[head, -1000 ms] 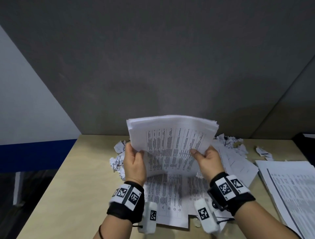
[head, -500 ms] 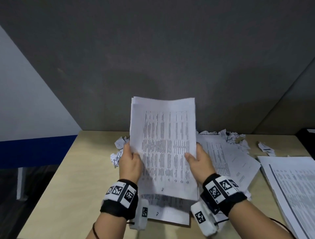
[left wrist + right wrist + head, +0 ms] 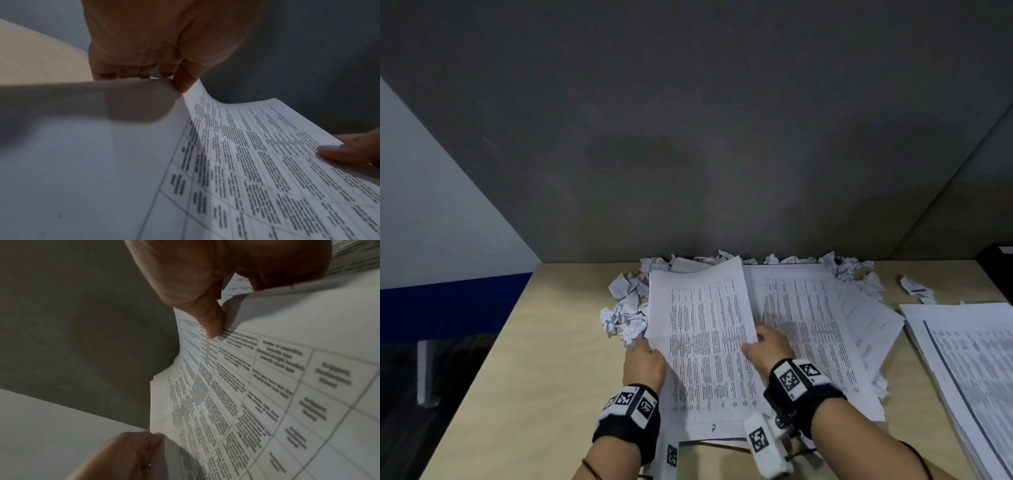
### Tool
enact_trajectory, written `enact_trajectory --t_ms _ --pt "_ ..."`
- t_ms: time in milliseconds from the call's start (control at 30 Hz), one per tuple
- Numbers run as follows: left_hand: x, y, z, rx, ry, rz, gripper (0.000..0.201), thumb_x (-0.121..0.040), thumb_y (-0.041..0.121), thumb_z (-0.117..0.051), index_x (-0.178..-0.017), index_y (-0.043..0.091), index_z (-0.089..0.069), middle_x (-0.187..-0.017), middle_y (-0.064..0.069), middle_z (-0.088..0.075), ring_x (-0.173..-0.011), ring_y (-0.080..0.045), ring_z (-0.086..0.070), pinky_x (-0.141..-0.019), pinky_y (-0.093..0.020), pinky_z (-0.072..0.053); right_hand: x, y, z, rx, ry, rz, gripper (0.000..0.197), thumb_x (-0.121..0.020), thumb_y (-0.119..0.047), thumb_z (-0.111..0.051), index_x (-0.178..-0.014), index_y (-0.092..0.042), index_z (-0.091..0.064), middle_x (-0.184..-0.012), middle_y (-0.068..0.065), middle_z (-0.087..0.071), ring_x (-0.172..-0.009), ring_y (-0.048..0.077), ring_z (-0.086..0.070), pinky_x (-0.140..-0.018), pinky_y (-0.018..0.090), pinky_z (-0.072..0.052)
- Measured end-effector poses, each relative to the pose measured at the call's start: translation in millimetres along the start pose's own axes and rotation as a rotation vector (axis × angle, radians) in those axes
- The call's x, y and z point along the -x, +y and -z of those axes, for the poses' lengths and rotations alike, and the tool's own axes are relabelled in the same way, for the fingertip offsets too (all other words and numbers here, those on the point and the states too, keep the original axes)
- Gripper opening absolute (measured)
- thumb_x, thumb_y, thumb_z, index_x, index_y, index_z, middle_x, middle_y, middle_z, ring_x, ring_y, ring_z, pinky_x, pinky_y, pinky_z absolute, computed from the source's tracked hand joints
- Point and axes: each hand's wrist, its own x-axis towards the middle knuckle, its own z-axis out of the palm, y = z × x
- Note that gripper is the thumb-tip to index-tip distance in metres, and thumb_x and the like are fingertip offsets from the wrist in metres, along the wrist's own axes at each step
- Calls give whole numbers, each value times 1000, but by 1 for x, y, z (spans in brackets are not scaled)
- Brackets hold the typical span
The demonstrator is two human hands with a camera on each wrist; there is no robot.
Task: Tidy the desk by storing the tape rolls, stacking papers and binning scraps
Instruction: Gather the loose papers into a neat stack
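I hold a bundle of printed sheets (image 3: 705,335) low over the wooden desk (image 3: 527,359), its far end tilted up. My left hand (image 3: 643,359) pinches the bundle's left edge, thumb on top (image 3: 185,78). My right hand (image 3: 767,346) pinches the right edge, thumb on the print (image 3: 211,324). More loose sheets (image 3: 825,329) lie spread under and right of the bundle. Crumpled paper scraps (image 3: 625,315) sit heaped at its left, and others (image 3: 852,270) lie along the back wall. No tape rolls are in view.
A thick stack of printed papers (image 3: 969,370) lies at the desk's right edge. One lone scrap (image 3: 916,289) rests behind it. A dark object (image 3: 1000,263) shows at the far right. A grey partition (image 3: 688,137) closes the back; the desk's left edge drops off.
The bundle stood upright in both hands a moment ago; it has come down and now lies low over the loose sheets, both hands still on its side edges.
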Motion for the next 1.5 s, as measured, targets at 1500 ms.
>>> enact_trajectory --t_ms 1500 --pt "28 26 91 791 -117 -204 33 -81 -1 -54 -97 25 -65 -99 -4 -69 -92 -27 -60 -88 -44 -47 2 -36 23 -717 -42 249 58 -68 6 -78 -118 -9 -52 -103 8 -69 -92 19 -67 -73 26 -52"
